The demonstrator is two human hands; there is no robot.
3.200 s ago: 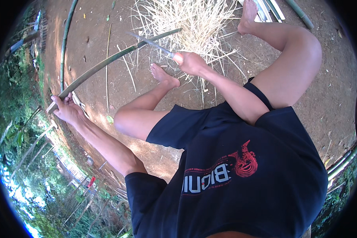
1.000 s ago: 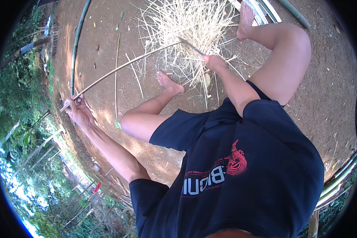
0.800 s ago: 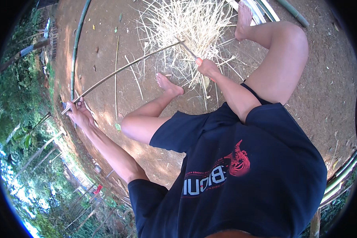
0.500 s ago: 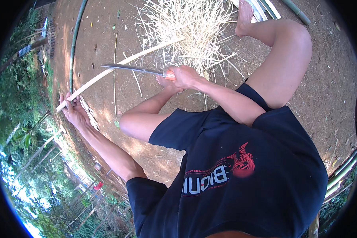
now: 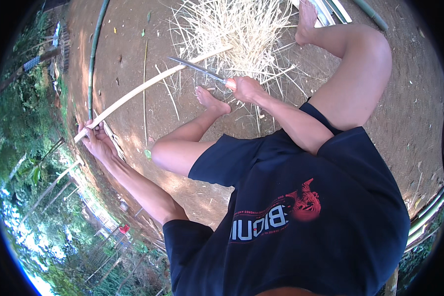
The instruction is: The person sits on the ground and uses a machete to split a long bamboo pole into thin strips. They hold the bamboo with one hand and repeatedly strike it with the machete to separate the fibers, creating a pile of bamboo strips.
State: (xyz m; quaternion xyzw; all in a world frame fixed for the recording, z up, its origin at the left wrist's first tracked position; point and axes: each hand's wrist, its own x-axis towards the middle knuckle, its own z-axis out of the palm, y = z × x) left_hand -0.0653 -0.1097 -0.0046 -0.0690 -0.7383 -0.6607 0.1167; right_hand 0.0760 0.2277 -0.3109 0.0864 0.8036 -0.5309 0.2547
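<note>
Knife handle [image 5: 230, 84] partly under right fingers [image 5: 240, 89]

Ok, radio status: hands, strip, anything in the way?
Left hand holding strip at near end. Right hand gripping knife, crossing strip in view. Shavings pile at far end.

Dark T-shirt [image 5: 340, 237] — large pale lettering [image 5: 276, 216] on front, upside down in view — tiny red print [image 5: 261, 208] alongside.
</note>
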